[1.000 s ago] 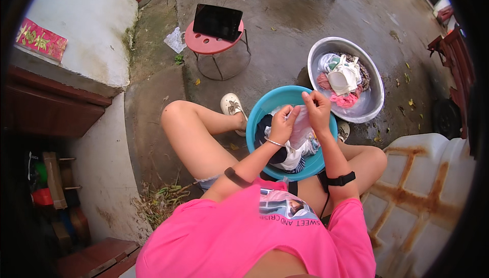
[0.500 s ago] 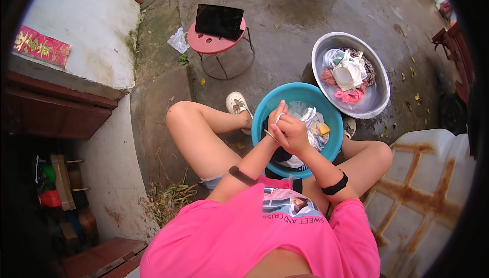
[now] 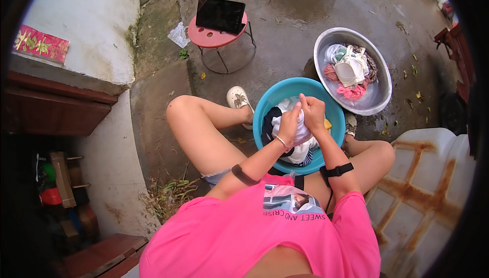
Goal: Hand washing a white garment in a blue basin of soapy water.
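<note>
While both hands meet over the middle of the blue basin, the left hand and right hand clench the white cloth, bunched between them.

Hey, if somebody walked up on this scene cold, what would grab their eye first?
Probably the blue basin between the person's knees, where the left hand and right hand grip a white cloth together. Next, the metal basin of laundry at upper right, and the dark tablet on a red stool ahead.
</note>
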A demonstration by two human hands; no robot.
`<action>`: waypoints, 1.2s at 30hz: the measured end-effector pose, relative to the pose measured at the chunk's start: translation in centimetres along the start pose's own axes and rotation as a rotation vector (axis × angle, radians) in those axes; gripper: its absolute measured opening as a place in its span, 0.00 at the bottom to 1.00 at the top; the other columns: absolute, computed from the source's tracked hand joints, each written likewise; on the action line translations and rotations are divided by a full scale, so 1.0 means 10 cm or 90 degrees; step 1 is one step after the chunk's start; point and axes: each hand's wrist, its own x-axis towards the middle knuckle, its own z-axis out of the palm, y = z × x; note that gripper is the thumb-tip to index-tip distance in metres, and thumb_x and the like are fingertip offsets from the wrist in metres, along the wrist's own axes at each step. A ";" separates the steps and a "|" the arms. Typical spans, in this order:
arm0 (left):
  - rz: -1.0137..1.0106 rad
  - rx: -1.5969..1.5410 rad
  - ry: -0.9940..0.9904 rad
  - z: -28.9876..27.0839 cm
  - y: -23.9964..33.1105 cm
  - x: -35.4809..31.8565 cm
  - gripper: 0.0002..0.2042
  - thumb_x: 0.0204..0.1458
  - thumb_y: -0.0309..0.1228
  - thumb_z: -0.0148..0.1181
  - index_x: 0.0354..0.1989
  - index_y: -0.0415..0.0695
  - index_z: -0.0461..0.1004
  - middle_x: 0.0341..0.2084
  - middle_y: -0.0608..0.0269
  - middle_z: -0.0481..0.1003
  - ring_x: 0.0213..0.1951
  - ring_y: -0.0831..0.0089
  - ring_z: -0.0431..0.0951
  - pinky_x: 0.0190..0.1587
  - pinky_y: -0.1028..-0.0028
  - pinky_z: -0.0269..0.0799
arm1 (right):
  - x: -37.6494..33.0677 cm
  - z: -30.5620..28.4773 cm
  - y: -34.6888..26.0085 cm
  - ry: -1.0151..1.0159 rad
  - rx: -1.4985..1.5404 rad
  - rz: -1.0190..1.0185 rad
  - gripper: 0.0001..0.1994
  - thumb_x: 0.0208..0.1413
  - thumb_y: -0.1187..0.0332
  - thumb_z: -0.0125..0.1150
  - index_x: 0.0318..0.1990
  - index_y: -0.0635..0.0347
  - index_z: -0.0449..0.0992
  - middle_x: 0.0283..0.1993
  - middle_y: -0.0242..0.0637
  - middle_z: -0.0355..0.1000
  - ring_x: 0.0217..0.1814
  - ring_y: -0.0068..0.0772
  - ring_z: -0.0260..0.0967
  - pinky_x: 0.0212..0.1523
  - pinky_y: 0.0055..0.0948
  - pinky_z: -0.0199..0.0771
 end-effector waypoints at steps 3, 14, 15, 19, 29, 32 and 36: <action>0.091 0.004 0.084 -0.01 -0.06 0.11 0.17 0.56 0.40 0.47 0.17 0.48 0.66 0.15 0.73 0.65 0.19 0.85 0.61 0.22 0.81 0.54 | -0.22 0.17 -0.16 0.058 0.009 -0.121 0.14 0.52 0.66 0.54 0.18 0.65 0.70 0.16 0.46 0.63 0.16 0.43 0.62 0.18 0.33 0.59; 0.165 0.251 -0.143 -0.08 0.05 0.00 0.12 0.48 0.38 0.62 0.24 0.43 0.69 0.19 0.75 0.65 0.23 0.87 0.62 0.27 0.86 0.58 | 0.02 -0.10 0.07 0.048 0.137 0.030 0.21 0.55 0.62 0.53 0.16 0.68 0.63 0.11 0.35 0.56 0.14 0.24 0.49 0.17 0.28 0.50; 0.263 0.387 -0.121 -0.15 0.06 0.05 0.11 0.45 0.34 0.65 0.29 0.39 0.73 0.21 0.72 0.69 0.25 0.87 0.64 0.28 0.85 0.60 | 0.03 -0.15 0.01 0.041 0.192 0.070 0.22 0.56 0.61 0.52 0.16 0.68 0.61 0.10 0.32 0.54 0.15 0.19 0.47 0.17 0.26 0.48; 0.234 0.386 -0.159 -0.14 0.10 0.00 0.12 0.49 0.35 0.60 0.34 0.37 0.74 0.25 0.69 0.73 0.29 0.85 0.67 0.31 0.84 0.63 | 0.05 -0.18 0.22 0.063 0.433 0.156 0.22 0.58 0.55 0.49 0.18 0.62 0.64 0.17 0.24 0.57 0.19 0.15 0.49 0.19 0.23 0.48; 0.152 -0.032 -0.068 -0.23 0.16 0.15 0.14 0.60 0.37 0.44 0.35 0.39 0.72 0.29 0.68 0.73 0.30 0.85 0.69 0.34 0.83 0.65 | -0.04 -0.32 -0.01 -0.132 0.394 0.015 0.12 0.46 0.74 0.63 0.40 0.67 0.75 0.33 0.27 0.70 0.38 0.18 0.66 0.38 0.17 0.65; 0.139 -0.007 -0.094 -0.34 0.05 0.22 0.13 0.60 0.36 0.44 0.39 0.39 0.70 0.33 0.65 0.73 0.34 0.81 0.72 0.37 0.80 0.69 | -0.05 -0.32 0.01 -0.086 0.200 0.006 0.12 0.48 0.74 0.62 0.41 0.65 0.75 0.30 0.29 0.70 0.32 0.17 0.65 0.34 0.16 0.64; 0.103 -0.089 -0.057 -0.32 0.05 0.24 0.13 0.60 0.36 0.42 0.39 0.40 0.70 0.35 0.63 0.73 0.35 0.79 0.73 0.39 0.78 0.70 | -0.05 -0.36 -0.03 -0.037 0.141 -0.063 0.09 0.48 0.75 0.61 0.38 0.65 0.76 0.27 0.29 0.69 0.29 0.17 0.64 0.31 0.16 0.64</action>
